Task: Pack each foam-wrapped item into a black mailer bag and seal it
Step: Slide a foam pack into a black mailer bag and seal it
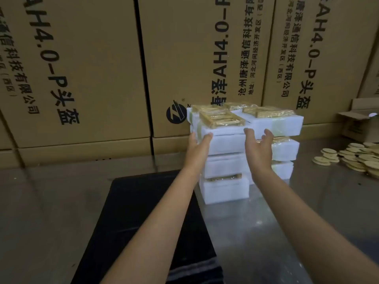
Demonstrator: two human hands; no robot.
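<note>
Both arms reach out to the stack of foam-wrapped items standing on the steel desk against the cardboard cartons. The left hand has its fingertips on the near left edge of the top block, fingers fairly straight; the right hand hovers at the stack's front, fingers spread and holding nothing. I'd say this is the fetching step: lift one block off the top. Next it wants a two-sided grip, since the white foam looks soft, squarish and slippery with tape. The black mailer bags lie flat and glossy just left of the stack, nearer the person.
</note>
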